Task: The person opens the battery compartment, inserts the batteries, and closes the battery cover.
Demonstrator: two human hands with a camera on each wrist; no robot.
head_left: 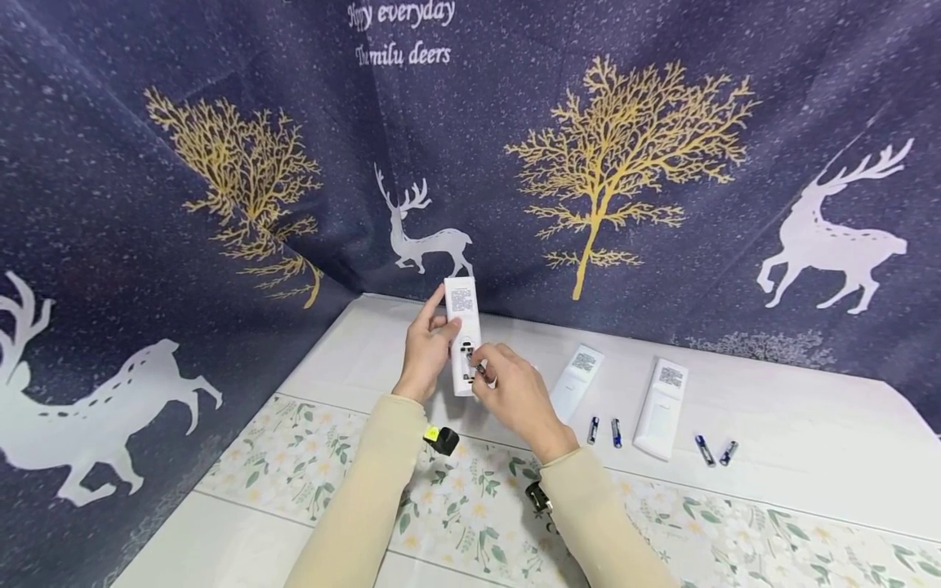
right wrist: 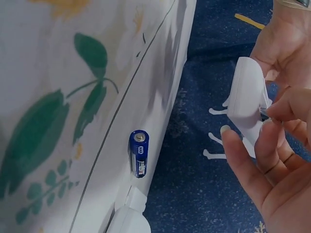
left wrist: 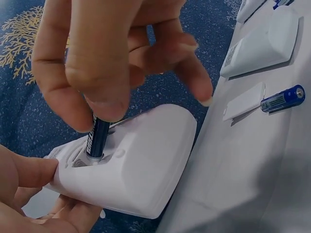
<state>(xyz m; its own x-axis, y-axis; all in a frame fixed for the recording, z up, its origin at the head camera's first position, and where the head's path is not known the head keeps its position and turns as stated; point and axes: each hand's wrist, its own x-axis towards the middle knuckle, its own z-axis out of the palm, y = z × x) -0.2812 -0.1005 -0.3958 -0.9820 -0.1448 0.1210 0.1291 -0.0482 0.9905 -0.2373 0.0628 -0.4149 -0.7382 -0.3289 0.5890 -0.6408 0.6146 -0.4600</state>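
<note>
My left hand (head_left: 425,353) holds a white remote control (head_left: 461,298) upright, its back facing me and its battery compartment uncovered. At the compartment, my right hand (head_left: 518,390) pinches a dark blue battery (left wrist: 98,138) between thumb and fingers. In the left wrist view the battery stands tilted, its lower end in the compartment opening. The right wrist view shows the remote from its end, with the battery mostly hidden by fingers. A loose blue battery (left wrist: 283,99) lies on the table beside a small white cover (left wrist: 244,103).
Two more white remotes lie face down to the right, one nearer (head_left: 577,380) and one farther (head_left: 662,408). A pair of batteries (head_left: 605,432) lies between them, another pair (head_left: 715,451) farther right. A dark blue deer-print cloth (head_left: 485,163) hangs behind the white table (head_left: 794,425).
</note>
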